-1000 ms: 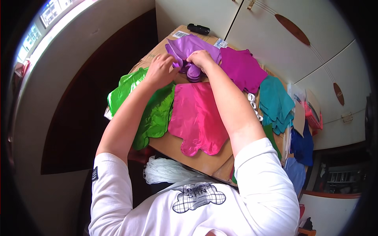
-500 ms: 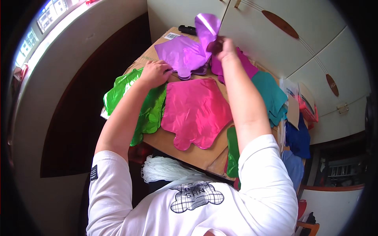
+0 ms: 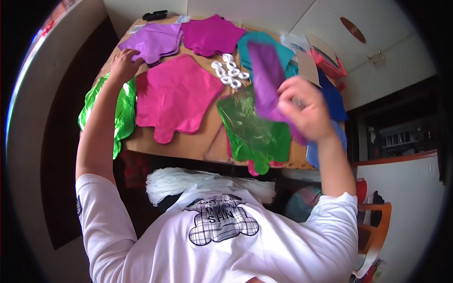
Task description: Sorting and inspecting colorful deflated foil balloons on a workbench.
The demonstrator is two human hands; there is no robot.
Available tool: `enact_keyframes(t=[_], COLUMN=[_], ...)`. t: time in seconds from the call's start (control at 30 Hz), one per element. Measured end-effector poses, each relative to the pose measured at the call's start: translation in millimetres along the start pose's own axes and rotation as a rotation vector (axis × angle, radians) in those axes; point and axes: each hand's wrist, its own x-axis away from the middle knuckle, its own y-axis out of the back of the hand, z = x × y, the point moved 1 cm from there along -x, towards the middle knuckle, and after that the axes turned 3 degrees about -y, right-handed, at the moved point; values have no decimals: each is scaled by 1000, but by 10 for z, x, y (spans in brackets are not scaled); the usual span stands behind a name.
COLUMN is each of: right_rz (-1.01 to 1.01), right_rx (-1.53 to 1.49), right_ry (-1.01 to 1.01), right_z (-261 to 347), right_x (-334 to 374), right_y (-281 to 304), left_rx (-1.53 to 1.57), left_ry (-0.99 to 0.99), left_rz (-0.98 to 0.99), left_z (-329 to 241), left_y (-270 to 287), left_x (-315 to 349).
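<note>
My right hand (image 3: 306,108) is closed on a flat purple foil balloon (image 3: 266,73), which hangs blurred above a green foil balloon (image 3: 255,129). Pink foil shows from under the green one's edges. At the far left, my left hand (image 3: 125,63) is open, its fingers by the lower left edge of a lilac foil balloon stack (image 3: 158,40). Below that hand lie bright green foil balloons (image 3: 101,101), partly hidden by my left forearm. A pink foil balloon stack (image 3: 174,96) lies flat in the middle.
Magenta (image 3: 212,35) and teal foil balloons (image 3: 259,47) lie along the back of the cardboard surface (image 3: 188,146). White ring-like pieces (image 3: 230,70) sit mid-table. A black object (image 3: 155,15) is at the far edge, a red basket (image 3: 328,61) at back right. White string (image 3: 174,184) hangs at the front edge.
My right hand has carried the purple foil balloon from the lilac stack to the right and nearer me. The view has shifted, uncovering the green balloon and white rings. My left hand stays by the lilac stack.
</note>
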Motion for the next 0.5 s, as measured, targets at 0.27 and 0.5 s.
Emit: enact_keyframes(t=[0.27, 0.5], right_rz=[133, 203], right_rx=[50, 100], right_ry=[-70, 114], right_z=[-433, -444], right_x=[775, 641], right_y=[-863, -821], left_rx=[192, 187], left_ry=[-123, -166], left_rz=[53, 72], left_z=[-903, -1013], left_y=[225, 258], left_x=[129, 157])
